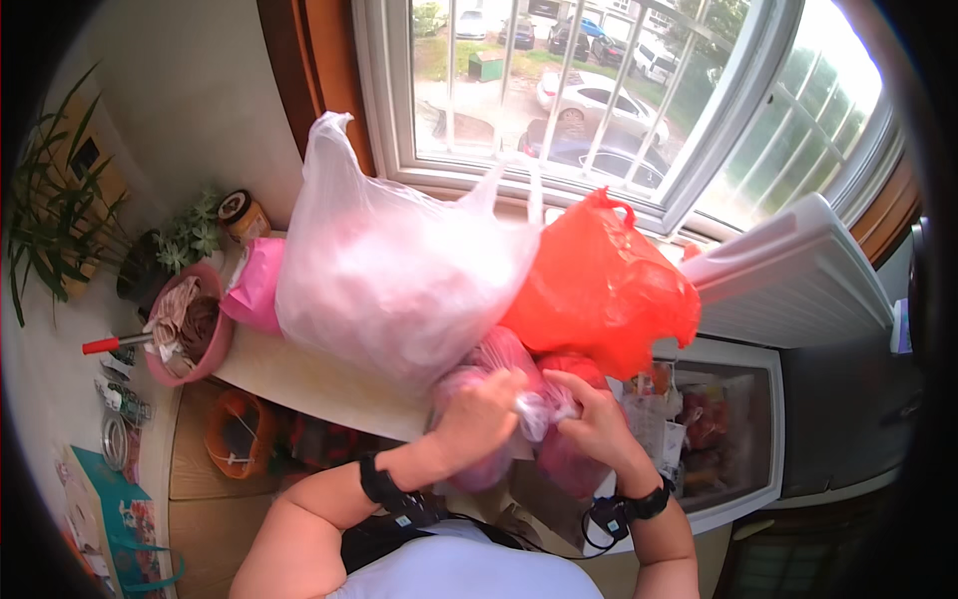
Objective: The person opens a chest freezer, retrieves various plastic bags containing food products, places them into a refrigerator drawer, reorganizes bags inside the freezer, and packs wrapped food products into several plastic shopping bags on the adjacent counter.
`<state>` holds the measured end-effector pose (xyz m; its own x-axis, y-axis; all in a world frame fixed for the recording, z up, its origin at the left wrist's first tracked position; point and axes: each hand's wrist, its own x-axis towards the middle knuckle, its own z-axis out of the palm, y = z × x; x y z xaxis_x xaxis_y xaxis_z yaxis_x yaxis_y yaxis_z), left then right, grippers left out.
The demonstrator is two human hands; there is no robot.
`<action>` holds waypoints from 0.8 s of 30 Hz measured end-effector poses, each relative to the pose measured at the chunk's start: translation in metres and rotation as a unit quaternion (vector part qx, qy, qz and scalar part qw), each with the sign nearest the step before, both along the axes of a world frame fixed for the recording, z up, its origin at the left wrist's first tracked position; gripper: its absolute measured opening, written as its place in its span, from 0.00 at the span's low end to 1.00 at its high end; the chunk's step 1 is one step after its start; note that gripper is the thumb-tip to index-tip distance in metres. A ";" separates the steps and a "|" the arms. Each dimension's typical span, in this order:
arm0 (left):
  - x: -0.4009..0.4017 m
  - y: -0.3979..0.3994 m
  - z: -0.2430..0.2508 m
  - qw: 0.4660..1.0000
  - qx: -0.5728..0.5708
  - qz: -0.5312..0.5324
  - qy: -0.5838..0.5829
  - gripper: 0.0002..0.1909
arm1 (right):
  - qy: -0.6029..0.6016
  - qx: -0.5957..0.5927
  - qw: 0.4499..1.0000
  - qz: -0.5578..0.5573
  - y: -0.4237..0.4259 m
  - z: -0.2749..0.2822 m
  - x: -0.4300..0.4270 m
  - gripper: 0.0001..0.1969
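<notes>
Both my hands are at the twisted neck (533,416) of a thin clear plastic bag, in front of the counter. My left hand (483,412) pinches it from the left, and my right hand (599,423) grips the other side between thumb and fingers. Bagged reddish contents (572,460) hang below the neck; what they are cannot be made out. Just beyond my hands stands a big, full white plastic carrier bag (389,277). To its right is a bright red plastic bag (606,284), its contents hidden.
At right, a chest freezer (775,442) has its lid (793,277) raised and packed food inside. Left on the counter (299,378) are a pink bag (258,288), a pink basin (224,341) with cloths, a jar (243,217) and potted plants (187,236). An orange basket (236,434) sits lower down.
</notes>
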<state>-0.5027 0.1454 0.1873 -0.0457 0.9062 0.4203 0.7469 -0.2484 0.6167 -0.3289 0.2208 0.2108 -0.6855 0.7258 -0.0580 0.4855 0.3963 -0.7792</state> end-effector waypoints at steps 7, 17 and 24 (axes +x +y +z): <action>-0.032 -0.008 0.020 0.972 -0.151 -0.151 0.092 0.21 | -0.030 0.066 0.997 -0.037 -0.013 -0.011 -0.032 0.29; -0.241 0.080 0.096 0.978 0.057 0.193 0.061 0.45 | -0.109 0.137 0.984 0.029 -0.027 -0.008 -0.043 0.30; -0.125 0.139 0.025 0.969 -0.226 -0.103 -0.003 0.53 | -0.077 0.103 0.986 0.107 -0.034 0.004 -0.045 0.33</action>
